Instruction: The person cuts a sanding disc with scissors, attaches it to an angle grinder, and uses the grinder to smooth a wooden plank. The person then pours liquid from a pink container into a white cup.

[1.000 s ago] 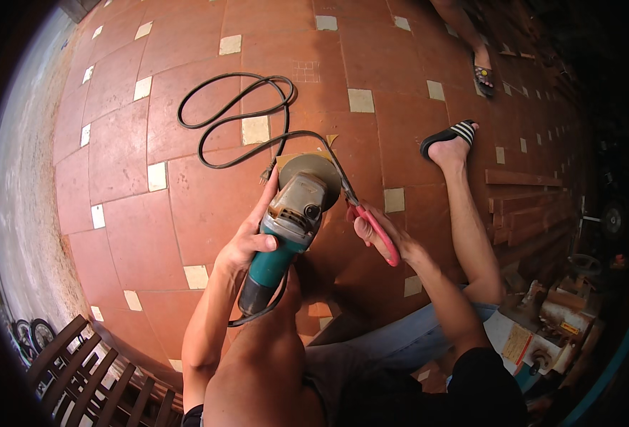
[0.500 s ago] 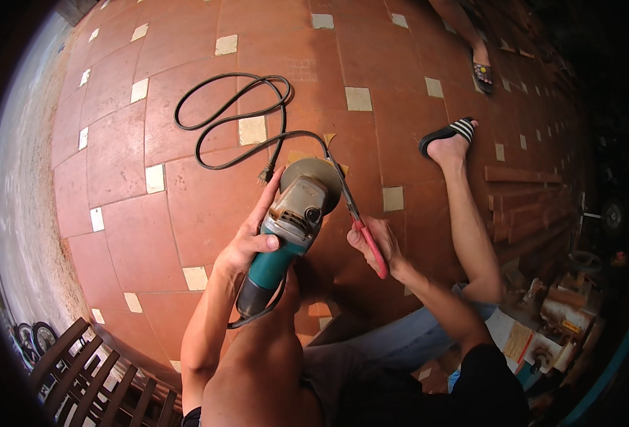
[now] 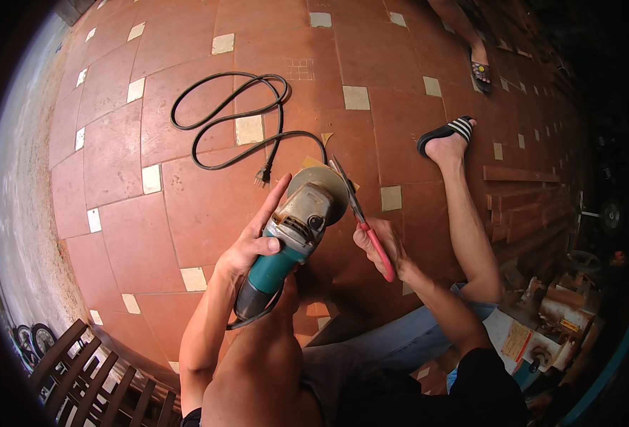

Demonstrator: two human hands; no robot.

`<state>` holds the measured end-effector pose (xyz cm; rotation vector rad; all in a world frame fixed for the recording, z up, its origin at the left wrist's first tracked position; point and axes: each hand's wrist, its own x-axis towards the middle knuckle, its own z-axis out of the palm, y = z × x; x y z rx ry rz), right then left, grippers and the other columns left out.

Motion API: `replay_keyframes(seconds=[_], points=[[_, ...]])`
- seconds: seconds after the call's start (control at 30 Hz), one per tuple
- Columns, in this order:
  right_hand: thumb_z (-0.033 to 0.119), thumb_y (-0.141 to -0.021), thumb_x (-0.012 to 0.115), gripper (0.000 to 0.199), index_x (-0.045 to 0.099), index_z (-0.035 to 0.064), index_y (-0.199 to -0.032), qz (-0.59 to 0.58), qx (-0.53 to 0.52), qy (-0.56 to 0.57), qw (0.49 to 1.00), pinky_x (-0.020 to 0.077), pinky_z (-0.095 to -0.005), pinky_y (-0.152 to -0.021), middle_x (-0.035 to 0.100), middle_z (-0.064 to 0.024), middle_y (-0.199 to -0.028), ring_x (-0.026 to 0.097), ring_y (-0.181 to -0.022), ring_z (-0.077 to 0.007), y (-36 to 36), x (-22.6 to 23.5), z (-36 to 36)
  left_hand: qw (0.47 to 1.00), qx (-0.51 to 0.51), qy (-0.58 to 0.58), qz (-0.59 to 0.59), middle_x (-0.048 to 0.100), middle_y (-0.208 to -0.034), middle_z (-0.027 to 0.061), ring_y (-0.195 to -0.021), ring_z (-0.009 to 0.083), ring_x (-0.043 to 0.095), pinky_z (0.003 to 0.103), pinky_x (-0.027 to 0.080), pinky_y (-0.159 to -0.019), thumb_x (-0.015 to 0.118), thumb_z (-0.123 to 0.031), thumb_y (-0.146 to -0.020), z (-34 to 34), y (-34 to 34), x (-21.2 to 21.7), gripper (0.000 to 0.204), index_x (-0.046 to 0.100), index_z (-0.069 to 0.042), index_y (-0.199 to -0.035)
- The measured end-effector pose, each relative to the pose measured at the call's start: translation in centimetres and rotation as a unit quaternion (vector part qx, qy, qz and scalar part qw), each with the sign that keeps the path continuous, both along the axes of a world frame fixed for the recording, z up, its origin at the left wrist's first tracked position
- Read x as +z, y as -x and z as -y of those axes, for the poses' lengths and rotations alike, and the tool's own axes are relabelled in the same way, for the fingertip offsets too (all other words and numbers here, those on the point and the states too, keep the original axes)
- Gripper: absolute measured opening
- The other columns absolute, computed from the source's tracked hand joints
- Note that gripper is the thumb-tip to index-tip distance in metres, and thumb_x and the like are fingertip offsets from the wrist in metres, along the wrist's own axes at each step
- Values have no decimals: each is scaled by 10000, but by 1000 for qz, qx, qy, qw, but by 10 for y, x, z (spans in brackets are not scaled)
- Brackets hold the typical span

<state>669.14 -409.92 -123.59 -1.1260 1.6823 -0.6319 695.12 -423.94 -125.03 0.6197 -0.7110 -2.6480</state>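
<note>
My left hand [image 3: 247,249] is wrapped around a teal and grey angle grinder [image 3: 280,265], thumb across its body and forefinger stretched along its side. The round disc [image 3: 337,193] is at the far end of the grinder. In my right hand [image 3: 384,238] is a pair of red-handled shears [image 3: 377,250], its dark blades pointing away from me just right of the disc. Tan scraps [image 3: 313,163] lie on the floor beyond the disc. A black power cord [image 3: 218,167] loops over the tiles, its plug [image 3: 262,175] near my left fingertip.
My bare knee [image 3: 257,377] is below the grinder. At right stretches a leg in a striped black slide sandal [image 3: 448,134]; another person's sandalled foot [image 3: 481,71] is beyond. Wooden boards [image 3: 524,206] and a machine [image 3: 556,320] stand at right, a slatted wooden seat [image 3: 94,384] lower left.
The shears have shifted slightly right and toward me, their tips drawing back from the cord. The grinder has moved a little to the right in my left hand.
</note>
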Motion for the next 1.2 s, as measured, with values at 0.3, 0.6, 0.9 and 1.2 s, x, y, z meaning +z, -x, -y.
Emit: replay_keyframes(seconds=[0.3, 0.6, 0.9, 1.2], points=[[488, -1029, 568, 468, 533, 22, -1047, 38, -11, 18, 999, 487, -391, -685, 566, -124, -853, 583, -762, -269, -8, -18, 2, 995, 12, 92, 37, 321, -1647, 142, -1452, 281, 419, 363, 314, -1202, 913, -352, -649, 1, 1, 1, 1317, 117, -146, -1679], [612, -1000, 530, 594, 532, 36, -854, -36, -14, 44, 998, 418, -422, -544, 487, -138, -654, 539, -591, -329, -19, -16, -5, 997, 48, 63, 21, 318, -1643, 154, -1453, 288, 414, 370, 331, -1194, 900, -387, -636, 0, 4, 1, 1324, 120, -154, -1679], [745, -979, 444, 716, 504, 37, -1063, 136, -49, 29, 989, 409, -258, -522, 457, -1, -776, 448, -585, -81, -24, -32, -18, 999, 6, 18, 27, 342, -1630, 162, -1438, 299, 428, 370, 357, -1172, 876, -370, -654, 0, -2, 1, 1293, 118, -163, -1681], [669, -995, 510, 642, 547, 41, -869, 3, -44, 2, 999, 439, -367, -545, 501, -86, -672, 541, -593, -250, -19, -22, -18, 997, 39, 51, 37, 391, -1579, 173, -1128, 289, 647, 410, 595, -878, 853, -356, -693, -3, 1, -9, 1243, 116, -186, -1679]])
